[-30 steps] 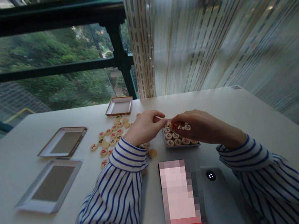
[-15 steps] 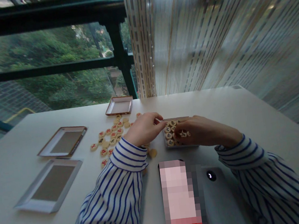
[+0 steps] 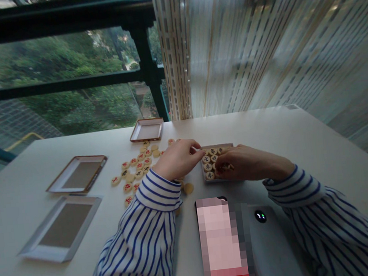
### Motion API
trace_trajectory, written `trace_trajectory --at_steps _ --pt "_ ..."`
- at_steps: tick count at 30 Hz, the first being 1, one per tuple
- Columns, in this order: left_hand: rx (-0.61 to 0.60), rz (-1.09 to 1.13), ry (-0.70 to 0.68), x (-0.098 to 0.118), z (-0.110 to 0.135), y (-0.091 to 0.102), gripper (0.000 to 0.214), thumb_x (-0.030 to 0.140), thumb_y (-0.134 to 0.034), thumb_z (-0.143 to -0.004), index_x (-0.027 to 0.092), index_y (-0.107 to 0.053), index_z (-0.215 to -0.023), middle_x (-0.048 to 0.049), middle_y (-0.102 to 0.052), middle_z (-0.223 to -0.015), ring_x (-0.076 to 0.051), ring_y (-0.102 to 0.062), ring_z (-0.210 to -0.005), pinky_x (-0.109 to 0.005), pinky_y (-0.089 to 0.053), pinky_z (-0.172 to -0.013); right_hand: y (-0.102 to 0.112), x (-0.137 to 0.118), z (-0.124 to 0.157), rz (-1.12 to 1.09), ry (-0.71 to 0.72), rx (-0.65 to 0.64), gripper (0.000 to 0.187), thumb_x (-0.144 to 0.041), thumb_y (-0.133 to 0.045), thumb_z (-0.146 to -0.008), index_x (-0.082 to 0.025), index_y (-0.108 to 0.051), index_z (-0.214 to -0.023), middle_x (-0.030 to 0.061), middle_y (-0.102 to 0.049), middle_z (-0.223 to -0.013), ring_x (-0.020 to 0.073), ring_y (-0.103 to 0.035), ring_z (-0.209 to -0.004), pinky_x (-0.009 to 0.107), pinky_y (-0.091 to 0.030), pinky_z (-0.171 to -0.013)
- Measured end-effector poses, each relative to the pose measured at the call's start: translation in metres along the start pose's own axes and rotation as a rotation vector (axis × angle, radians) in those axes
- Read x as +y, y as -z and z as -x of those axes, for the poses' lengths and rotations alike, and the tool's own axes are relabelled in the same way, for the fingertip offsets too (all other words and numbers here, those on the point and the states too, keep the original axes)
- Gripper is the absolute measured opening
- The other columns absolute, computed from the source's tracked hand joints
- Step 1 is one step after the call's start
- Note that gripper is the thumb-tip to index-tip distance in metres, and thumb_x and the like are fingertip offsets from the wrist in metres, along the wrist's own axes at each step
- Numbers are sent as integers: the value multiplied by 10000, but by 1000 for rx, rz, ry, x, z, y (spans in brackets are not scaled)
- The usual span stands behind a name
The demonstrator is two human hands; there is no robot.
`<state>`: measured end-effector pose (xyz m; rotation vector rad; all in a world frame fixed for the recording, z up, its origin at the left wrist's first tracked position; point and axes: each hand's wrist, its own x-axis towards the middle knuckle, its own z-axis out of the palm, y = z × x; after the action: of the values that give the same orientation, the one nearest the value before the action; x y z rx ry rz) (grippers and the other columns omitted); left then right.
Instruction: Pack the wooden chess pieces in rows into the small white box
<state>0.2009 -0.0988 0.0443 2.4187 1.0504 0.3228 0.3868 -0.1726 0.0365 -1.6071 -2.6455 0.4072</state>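
Round wooden Chinese chess pieces with black characters stand in rows in a shallow grey box. My right hand reaches over the box from the right, fingers bent and closed on a piece among the rows. It hides the box's right part and most of that piece. My left hand is at the box's left edge, thumb and fingers apart, thumb tip at the rim. It holds no piece. Loose chess pieces, many with red characters, lie scattered left of my left hand, partly hidden behind its sleeve.
On the white table two tray-like lids lie at the left, and a smaller brown-rimmed tray at the back. Nearer me are a phone-like object with a blurred screen and a grey device with a round display.
My right hand has shifted slightly and its fingers sit lower among the pieces in the box; the character seen at its fingertips is now hidden. The left hand stays put.
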Motion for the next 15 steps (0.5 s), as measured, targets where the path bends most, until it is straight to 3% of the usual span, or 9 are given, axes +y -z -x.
trace_trajectory --at_steps 15 --pt "6 2 8 0 1 1 392 475 -458 -802 182 -642 -986 -56 -697 -890 -186 -633 -817 -277 -457 -700 0 1 1 0 10 12 160 -302 -517 -803 -196 -636 -786 22 -640 -773 140 -551 -684 261 -368 -603"
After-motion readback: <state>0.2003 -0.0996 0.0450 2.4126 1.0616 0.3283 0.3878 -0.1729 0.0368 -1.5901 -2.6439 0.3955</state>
